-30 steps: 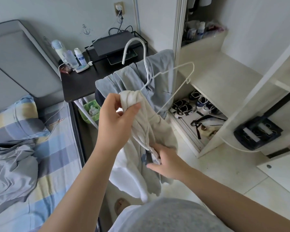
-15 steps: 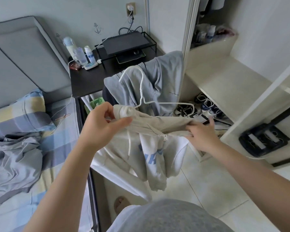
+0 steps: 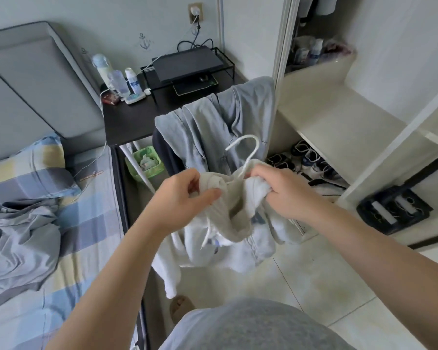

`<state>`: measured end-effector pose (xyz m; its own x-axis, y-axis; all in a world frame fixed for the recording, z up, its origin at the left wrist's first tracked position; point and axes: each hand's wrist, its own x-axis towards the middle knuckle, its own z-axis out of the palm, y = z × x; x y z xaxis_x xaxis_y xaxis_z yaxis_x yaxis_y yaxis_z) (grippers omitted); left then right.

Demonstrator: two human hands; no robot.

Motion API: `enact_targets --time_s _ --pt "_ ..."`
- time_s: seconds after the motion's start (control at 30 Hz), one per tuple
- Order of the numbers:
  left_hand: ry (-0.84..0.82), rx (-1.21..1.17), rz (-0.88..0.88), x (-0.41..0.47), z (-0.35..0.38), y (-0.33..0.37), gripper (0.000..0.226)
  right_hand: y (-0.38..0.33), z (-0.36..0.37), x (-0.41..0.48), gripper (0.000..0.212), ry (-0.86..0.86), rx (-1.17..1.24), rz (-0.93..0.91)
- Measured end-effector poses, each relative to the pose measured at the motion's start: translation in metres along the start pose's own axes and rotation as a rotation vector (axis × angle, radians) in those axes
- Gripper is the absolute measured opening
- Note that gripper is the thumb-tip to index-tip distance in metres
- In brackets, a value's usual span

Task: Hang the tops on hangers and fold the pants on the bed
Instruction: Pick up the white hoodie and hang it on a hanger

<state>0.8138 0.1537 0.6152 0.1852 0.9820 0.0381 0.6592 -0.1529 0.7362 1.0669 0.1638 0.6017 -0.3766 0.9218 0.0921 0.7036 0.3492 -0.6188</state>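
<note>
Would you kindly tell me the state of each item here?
Left hand, gripping cream hoodie.
Right hand, gripping hoodie too.
Cream hoodie, bunched, hanging from both hands.
White hanger, hook exposed, rest hidden in hoodie.
Grey top, draped over chair.
Grey garment, crumpled on bed.

Nothing is legible: blue print (image 3: 258,219) on the hoodie (image 3: 238,248) is crumpled, bottle label (image 3: 135,84) blurred.

On bed (image 3: 91,223): crumpled grey garment (image 3: 18,236), pillow (image 3: 23,168). On black desk (image 3: 132,117): bottles (image 3: 116,79).
</note>
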Motion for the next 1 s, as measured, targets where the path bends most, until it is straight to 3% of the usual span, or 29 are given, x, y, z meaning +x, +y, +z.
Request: enact_targets --time_s 0.1,0.27,0.33,0.43,0.5,0.6,0.7,0.87,1.0 --pt "0.022 -0.088 -0.022 0.001 0.006 0.006 0.045 -0.027 -0.004 0.001 0.019 -0.016 0.097 -0.075" --pt "0.007 -0.214 -0.068 0.0 -0.004 -0.006 0.035 -0.022 -0.015 0.003 0.02 -0.09 0.303 0.042" --pt "0.073 -0.14 -0.097 0.0 -0.003 -0.01 0.029 -0.016 -0.018 0.002 0.02 -0.125 0.382 0.078" --pt "0.304 0.122 -0.149 0.002 -0.007 -0.015 0.027 -0.002 -0.022 -0.003 0.042 -0.302 0.443 0.114" --pt "0.402 0.14 -0.16 0.006 -0.008 -0.016 0.024 0.002 -0.021 -0.004 0.046 -0.378 0.423 0.14" --pt "0.403 -0.206 -0.187 0.01 0.003 -0.014 0.02 0.004 -0.008 0.0 0.02 -0.203 0.35 0.128" --pt "0.42 -0.412 -0.194 0.015 0.007 -0.01 0.015 -0.004 -0.002 0.002 0.023 -0.109 0.144 0.072" --pt "0.503 -0.443 -0.007 0.027 -0.012 0.006 0.009 -0.01 0.008 0.002 0.025 -0.398 -0.206 0.081" --pt "0.381 -0.402 0.108 0.028 -0.003 0.023 0.004 -0.021 -0.001 0.016 0.032 -0.241 -0.261 0.005"
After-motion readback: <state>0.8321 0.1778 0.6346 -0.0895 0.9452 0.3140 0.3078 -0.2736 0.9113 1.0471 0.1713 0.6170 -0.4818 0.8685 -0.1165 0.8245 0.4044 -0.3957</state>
